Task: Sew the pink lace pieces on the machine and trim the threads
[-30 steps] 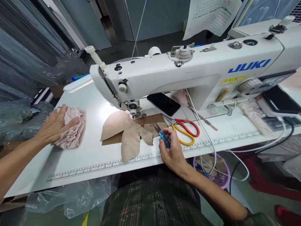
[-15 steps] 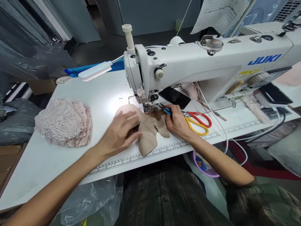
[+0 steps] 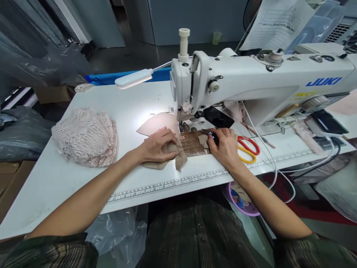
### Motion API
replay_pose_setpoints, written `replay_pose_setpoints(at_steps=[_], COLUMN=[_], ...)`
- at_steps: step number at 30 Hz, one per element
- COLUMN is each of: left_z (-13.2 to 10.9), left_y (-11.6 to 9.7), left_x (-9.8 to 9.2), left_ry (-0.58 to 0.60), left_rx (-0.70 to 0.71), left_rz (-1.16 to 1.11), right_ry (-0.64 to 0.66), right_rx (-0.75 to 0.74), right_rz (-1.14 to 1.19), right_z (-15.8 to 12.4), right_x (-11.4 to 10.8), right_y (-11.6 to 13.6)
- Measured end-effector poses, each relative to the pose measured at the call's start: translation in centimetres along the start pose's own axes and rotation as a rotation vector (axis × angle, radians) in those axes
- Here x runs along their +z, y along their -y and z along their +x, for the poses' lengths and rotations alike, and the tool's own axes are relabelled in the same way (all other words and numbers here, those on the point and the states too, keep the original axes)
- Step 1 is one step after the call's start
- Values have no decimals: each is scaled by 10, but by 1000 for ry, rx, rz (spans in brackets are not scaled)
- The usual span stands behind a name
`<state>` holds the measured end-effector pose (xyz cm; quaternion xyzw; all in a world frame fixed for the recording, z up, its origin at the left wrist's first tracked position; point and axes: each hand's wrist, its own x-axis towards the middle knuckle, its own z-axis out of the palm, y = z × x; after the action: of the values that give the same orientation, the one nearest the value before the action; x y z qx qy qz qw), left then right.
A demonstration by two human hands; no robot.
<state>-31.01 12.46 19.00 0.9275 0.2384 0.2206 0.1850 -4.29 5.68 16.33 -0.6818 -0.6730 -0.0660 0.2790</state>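
Observation:
My left hand (image 3: 162, 146) is curled over a beige fabric piece (image 3: 182, 158), pinching it left of the needle. A pale pink curved fabric piece (image 3: 157, 123) lies just beyond that hand, its right edge by the presser foot (image 3: 182, 127). In my right hand (image 3: 225, 148) are dark-tipped thread snips (image 3: 206, 132), mostly covered by the fingers. A small beige scrap (image 3: 203, 141) lies at the right thumb, over the brown plate (image 3: 192, 143). Scissors with red and yellow handles (image 3: 252, 145) rest right of this hand.
The white sewing machine (image 3: 251, 82) stands across the table (image 3: 134, 96). A stack of pink lace pieces (image 3: 85, 137) sits at left. A black phone (image 3: 219, 117) lies under the machine arm. White cables (image 3: 275, 163) hang over the front edge, near a purple basket (image 3: 245, 210).
My left hand has closed on the beige fabric and drawn it left, away from the scrap by my right hand. More of the brown plate shows. The view has shifted.

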Motion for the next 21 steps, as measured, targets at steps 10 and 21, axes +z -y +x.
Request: replay_pose_setpoints(at_steps=[10,21], left_z=[-3,-2], left_y=[-7,-13], left_x=[4,-6], left_ry=[7,71], left_rx=[-107,-176], left_rz=[31,245], right_ry=[-33,-32], right_rx=[-14,-19], right_rz=[16,60], right_z=[0,2], right_x=[-1,-2], right_y=[-8,-8])
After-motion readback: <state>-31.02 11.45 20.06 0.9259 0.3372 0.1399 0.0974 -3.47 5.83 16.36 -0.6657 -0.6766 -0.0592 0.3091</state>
